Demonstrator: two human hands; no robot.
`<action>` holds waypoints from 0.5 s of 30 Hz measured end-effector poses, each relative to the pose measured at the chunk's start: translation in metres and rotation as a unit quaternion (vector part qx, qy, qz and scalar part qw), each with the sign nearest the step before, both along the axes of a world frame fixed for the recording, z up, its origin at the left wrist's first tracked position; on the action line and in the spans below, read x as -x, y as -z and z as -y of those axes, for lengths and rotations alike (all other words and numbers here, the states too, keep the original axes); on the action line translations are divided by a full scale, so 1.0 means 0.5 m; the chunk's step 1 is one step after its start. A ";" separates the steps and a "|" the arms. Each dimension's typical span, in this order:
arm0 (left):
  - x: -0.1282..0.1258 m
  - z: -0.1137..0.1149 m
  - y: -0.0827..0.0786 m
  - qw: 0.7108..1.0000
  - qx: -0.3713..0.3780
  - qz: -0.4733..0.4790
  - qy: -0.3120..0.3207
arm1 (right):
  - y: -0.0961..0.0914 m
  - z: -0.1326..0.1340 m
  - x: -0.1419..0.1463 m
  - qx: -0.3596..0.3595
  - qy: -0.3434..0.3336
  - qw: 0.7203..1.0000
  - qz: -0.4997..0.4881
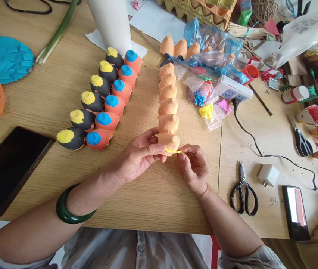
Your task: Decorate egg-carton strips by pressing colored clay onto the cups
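Observation:
A row of pale orange egg-carton cups (168, 107) runs away from me down the middle of the table. My left hand (138, 155) is closed around the nearest cup, its thumb lying along the front edge beside a thin strip of yellow clay (174, 151). The strip's right end is pinched between the thumb and forefinger of my right hand (195, 168). To the left stand two painted rows, one of black cups (100, 86) topped with yellow and one of orange-red cups (122, 89) topped with blue.
A black tablet (10, 168) lies at left, near a blue disc (5, 59). On the right are scissors (243, 190), a white adapter (268, 175), a phone (295, 213) and a power strip (233, 89) with its cable. Bagged clay (208, 112) lies beyond my right hand.

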State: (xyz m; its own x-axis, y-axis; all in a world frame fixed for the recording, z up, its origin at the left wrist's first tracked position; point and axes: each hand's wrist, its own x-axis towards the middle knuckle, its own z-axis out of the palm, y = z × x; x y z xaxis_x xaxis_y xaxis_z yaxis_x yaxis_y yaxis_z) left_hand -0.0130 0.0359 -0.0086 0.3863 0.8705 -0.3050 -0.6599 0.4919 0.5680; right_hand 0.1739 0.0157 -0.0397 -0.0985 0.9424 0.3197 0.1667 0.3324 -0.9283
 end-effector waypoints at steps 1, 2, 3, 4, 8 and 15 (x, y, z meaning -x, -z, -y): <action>-0.001 0.000 -0.001 1.000 0.000 0.001 0.001 | 0.002 0.001 0.000 0.011 0.004 1.000 -0.003; -0.001 0.000 -0.001 1.000 -0.001 0.000 0.002 | 0.003 0.002 0.000 0.020 0.007 1.000 -0.007; -0.002 -0.001 -0.002 1.000 -0.001 -0.001 0.004 | 0.004 0.001 0.000 0.028 0.009 0.999 -0.012; -0.002 -0.001 -0.003 1.000 -0.003 -0.002 0.006 | 0.004 0.001 0.000 0.034 0.009 0.999 -0.019; -0.001 -0.001 -0.005 1.000 -0.008 -0.015 0.011 | -0.001 -0.005 0.002 0.072 -0.008 0.996 -0.054; -0.002 -0.001 -0.003 0.997 -0.021 -0.072 0.020 | -0.003 -0.013 0.006 0.134 -0.004 0.985 -0.110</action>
